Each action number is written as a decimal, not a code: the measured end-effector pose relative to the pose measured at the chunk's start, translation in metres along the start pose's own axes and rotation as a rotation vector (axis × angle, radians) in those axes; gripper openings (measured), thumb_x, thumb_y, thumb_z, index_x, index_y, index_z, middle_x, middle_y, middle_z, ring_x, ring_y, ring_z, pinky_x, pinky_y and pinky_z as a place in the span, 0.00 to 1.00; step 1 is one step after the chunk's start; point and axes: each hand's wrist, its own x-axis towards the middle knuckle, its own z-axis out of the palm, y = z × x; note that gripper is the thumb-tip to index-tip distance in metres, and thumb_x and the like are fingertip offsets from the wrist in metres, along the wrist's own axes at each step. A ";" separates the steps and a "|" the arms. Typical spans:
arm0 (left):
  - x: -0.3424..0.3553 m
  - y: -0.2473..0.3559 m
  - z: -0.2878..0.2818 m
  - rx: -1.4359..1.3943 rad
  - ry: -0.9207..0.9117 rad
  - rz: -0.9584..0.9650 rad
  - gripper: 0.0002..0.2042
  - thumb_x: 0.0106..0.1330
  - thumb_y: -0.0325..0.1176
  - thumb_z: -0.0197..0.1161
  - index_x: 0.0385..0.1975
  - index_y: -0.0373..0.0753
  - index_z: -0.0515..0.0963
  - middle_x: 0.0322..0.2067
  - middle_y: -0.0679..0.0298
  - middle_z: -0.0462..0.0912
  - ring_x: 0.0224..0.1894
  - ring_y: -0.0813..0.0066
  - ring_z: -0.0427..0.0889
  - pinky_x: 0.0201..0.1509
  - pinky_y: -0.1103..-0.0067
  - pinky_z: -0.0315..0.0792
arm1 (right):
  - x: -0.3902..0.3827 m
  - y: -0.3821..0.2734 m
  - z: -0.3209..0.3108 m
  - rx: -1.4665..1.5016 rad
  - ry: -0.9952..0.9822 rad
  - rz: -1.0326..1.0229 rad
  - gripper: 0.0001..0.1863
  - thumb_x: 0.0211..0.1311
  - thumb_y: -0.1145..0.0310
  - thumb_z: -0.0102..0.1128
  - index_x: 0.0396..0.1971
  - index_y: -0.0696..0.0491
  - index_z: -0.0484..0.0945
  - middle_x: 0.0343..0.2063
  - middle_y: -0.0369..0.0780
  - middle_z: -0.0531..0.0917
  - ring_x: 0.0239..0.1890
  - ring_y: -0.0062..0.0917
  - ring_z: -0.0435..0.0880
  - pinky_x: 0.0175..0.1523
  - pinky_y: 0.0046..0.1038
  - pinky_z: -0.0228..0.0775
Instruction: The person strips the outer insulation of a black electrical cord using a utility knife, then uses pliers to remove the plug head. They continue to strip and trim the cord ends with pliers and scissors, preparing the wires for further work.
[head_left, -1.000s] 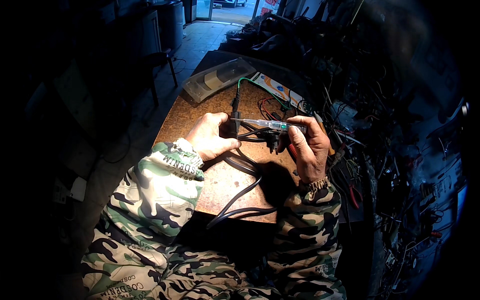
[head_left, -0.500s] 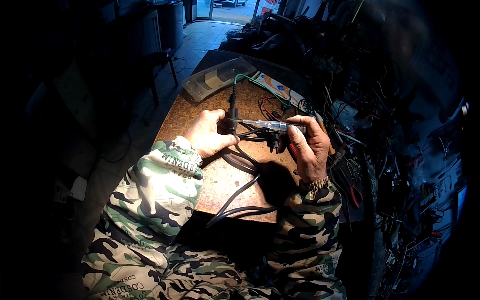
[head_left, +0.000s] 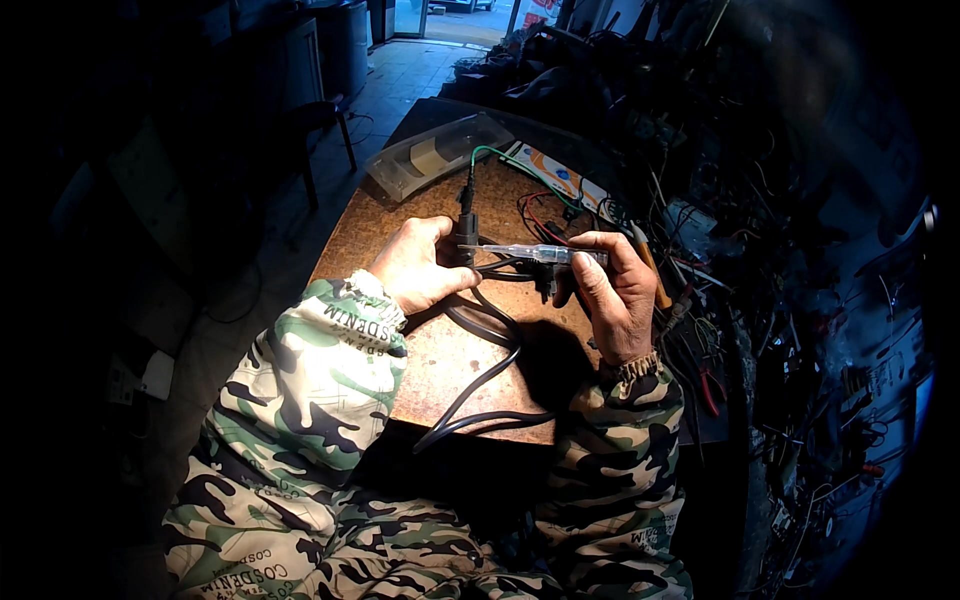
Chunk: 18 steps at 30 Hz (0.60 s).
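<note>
My left hand point(head_left: 416, 266) is closed round a black cable connector point(head_left: 467, 228), held upright between thumb and fingers. A thin green wire point(head_left: 497, 150) rises out of its top and bends to the right. In my right hand point(head_left: 617, 295) lies a screwdriver-like tester point(head_left: 535, 252) with a clear handle, gripped between thumb and fingers. Its thin metal tip points left and meets the connector's side; whether it touches or enters it I cannot tell. Below the hands a thick black cable point(head_left: 480, 375) loops over the wooden table point(head_left: 425, 395). A black plug-like part point(head_left: 546, 279) sits under the tester.
A clear plastic package point(head_left: 435, 160) and a white-orange box point(head_left: 555, 178) lie at the table's far side. Red and black leads point(head_left: 533, 215) curl near the box. Red-handled pliers point(head_left: 711, 392) rest at the right edge, beside a dark heap of wires and parts point(head_left: 800, 350).
The tester has shifted slightly, its tip sitting a little lower on the connector. The connector has moved a touch to the right. Both hands keep their hold.
</note>
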 end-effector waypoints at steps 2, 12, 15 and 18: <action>0.006 0.000 0.009 -0.005 -0.036 0.017 0.16 0.55 0.23 0.73 0.42 0.27 0.77 0.34 0.60 0.84 0.37 0.76 0.83 0.44 0.78 0.79 | -0.007 -0.001 -0.007 -0.034 0.027 0.008 0.09 0.72 0.72 0.57 0.45 0.62 0.75 0.29 0.39 0.82 0.29 0.19 0.81 0.33 0.22 0.77; 0.003 -0.004 0.003 -0.047 -0.015 0.033 0.14 0.55 0.23 0.73 0.39 0.29 0.77 0.33 0.62 0.83 0.37 0.77 0.82 0.44 0.77 0.78 | -0.001 -0.004 -0.003 -0.025 0.023 -0.027 0.09 0.71 0.72 0.57 0.45 0.62 0.75 0.28 0.39 0.82 0.28 0.19 0.82 0.33 0.22 0.75; 0.001 0.004 0.003 -0.015 -0.012 0.000 0.15 0.54 0.22 0.73 0.39 0.29 0.76 0.33 0.62 0.83 0.37 0.77 0.82 0.44 0.77 0.78 | -0.001 -0.002 -0.003 -0.017 0.029 -0.034 0.09 0.71 0.72 0.57 0.45 0.62 0.75 0.28 0.39 0.82 0.28 0.20 0.81 0.33 0.22 0.75; 0.000 0.003 0.003 -0.051 -0.009 0.001 0.15 0.54 0.22 0.73 0.39 0.29 0.76 0.33 0.62 0.83 0.36 0.77 0.81 0.44 0.78 0.78 | 0.000 -0.001 -0.002 -0.009 0.049 -0.057 0.09 0.72 0.72 0.57 0.45 0.62 0.75 0.28 0.39 0.82 0.28 0.19 0.81 0.34 0.22 0.75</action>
